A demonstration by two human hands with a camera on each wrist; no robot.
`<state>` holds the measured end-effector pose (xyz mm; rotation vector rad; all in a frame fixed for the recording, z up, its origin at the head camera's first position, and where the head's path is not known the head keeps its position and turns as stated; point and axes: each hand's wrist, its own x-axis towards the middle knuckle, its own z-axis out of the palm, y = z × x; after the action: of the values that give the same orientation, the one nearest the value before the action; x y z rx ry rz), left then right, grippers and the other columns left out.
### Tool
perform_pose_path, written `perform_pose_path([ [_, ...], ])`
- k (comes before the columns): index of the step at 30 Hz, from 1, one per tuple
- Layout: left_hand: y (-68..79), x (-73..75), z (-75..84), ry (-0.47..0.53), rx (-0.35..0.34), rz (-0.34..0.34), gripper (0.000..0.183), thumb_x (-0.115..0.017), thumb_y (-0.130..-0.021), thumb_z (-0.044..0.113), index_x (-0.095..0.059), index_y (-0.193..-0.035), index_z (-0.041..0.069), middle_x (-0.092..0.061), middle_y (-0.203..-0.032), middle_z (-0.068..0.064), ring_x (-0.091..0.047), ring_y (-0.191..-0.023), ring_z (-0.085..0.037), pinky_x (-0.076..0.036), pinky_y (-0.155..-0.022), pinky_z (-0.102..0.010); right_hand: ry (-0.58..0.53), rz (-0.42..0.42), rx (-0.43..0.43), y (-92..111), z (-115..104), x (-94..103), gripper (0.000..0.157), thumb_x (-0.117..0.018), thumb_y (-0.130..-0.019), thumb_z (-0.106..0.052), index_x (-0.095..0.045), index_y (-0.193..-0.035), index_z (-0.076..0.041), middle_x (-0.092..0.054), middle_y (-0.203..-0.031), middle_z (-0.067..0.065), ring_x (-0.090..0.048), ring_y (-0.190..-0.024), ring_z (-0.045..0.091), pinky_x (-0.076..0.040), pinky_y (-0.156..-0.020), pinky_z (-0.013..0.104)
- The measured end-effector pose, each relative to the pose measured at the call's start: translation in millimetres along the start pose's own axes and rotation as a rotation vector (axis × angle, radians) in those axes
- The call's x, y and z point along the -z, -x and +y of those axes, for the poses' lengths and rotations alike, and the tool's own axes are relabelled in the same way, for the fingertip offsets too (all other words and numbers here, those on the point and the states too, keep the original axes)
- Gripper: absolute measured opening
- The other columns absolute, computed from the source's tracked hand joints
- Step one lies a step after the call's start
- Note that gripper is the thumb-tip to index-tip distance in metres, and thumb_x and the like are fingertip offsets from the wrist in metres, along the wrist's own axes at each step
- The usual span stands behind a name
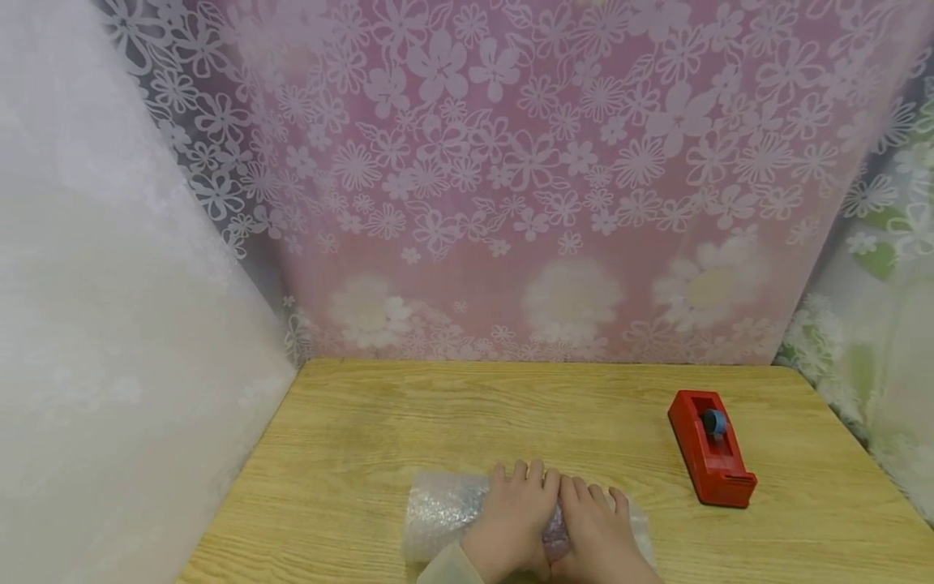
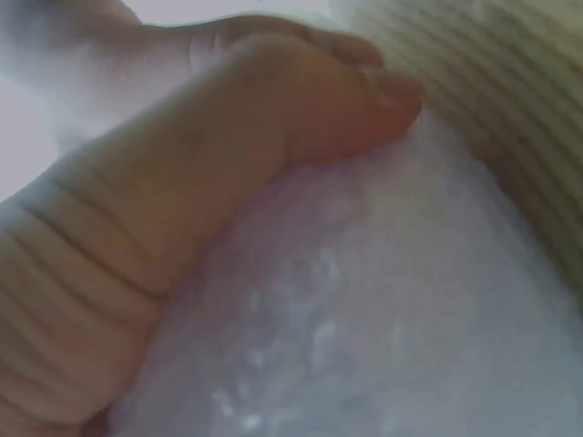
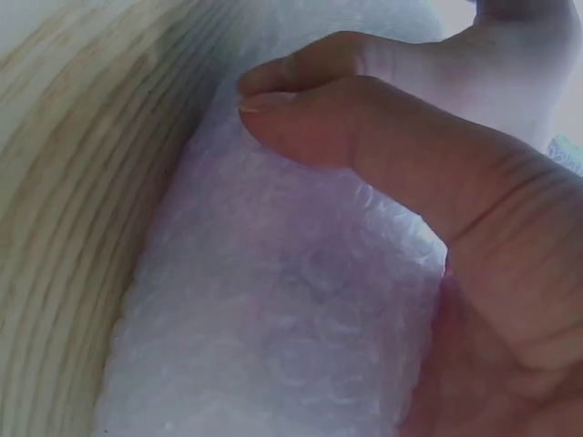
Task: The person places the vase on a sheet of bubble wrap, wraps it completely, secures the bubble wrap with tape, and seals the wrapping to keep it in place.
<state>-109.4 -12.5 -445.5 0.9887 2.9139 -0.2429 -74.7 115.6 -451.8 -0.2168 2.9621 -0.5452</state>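
A roll of bubble wrap point(image 1: 441, 511) lies crosswise at the near side of the table, with something purplish showing faintly through its layers near the middle. My left hand point(image 1: 514, 515) grips the roll at its middle, fingers over the top and thumb point(image 2: 346, 109) on the near side. Right beside it, my right hand point(image 1: 598, 523) holds the roll's right part, its thumb point(image 3: 310, 127) pressed against the plastic. In the right wrist view the bubble wrap point(image 3: 273, 291) fills the palm. What lies inside the wrap cannot be made out.
A red tape dispenser point(image 1: 711, 454) with a small blue-rimmed roll stands on the right of the wood-grain table point(image 1: 467, 414). Flowered curtains hang behind the table point(image 1: 511, 203) and along both sides.
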Motion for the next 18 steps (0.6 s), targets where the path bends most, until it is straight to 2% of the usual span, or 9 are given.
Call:
perform_pose_path([
  [5, 2.8, -1.2, 3.8, -0.027, 0.019, 0.022, 0.104, -0.073, -0.043, 0.078, -0.044, -0.126, 0.022, -0.053, -0.115, 0.004, -0.053, -0.103, -0.016, -0.041, -0.087, -0.045, -0.012, -0.027, -0.012, -2, -2, 2.1, 0.100, -0.084, -0.047, -0.055, -0.049, -0.126, -0.005, -0.055, -0.119, 0.009, -0.049, -0.111, 0.034, -0.021, -0.091, 0.070],
  [11, 8.1, -8.5, 9.5, -0.063, 0.051, 0.173, 0.095, -0.071, -0.048, 0.078, -0.051, -0.119, 0.018, -0.059, -0.105, 0.003, -0.056, -0.094, -0.016, -0.042, -0.084, -0.044, -0.048, -0.033, -0.010, -5, -3, 1.6, 0.094, -0.085, -0.047, -0.052, -0.053, -0.123, -0.006, -0.057, -0.116, 0.008, -0.049, -0.110, 0.036, -0.019, -0.092, 0.071],
  [14, 9.2, -13.0, 13.0, -0.098, 0.075, 0.280, 0.083, -0.075, -0.053, 0.069, -0.053, -0.114, 0.018, -0.060, -0.099, 0.002, -0.057, -0.090, -0.017, -0.044, -0.084, -0.045, -0.054, -0.033, -0.008, -5, -2, 2.1, 0.092, -0.085, -0.047, -0.051, -0.054, -0.123, -0.008, -0.057, -0.116, 0.006, -0.049, -0.109, 0.035, -0.019, -0.091, 0.070],
  [18, 7.7, -22.0, 16.4, -0.156, 0.101, 0.487, 0.048, -0.076, -0.071, 0.045, -0.056, -0.104, 0.016, -0.059, -0.090, 0.001, -0.057, -0.080, -0.020, -0.046, -0.079, -0.043, -0.059, -0.053, -0.012, -6, -1, 4.1, 0.089, -0.082, -0.054, -0.051, -0.052, -0.127, -0.010, -0.055, -0.121, 0.006, -0.048, -0.112, 0.035, -0.019, -0.091, 0.071],
])
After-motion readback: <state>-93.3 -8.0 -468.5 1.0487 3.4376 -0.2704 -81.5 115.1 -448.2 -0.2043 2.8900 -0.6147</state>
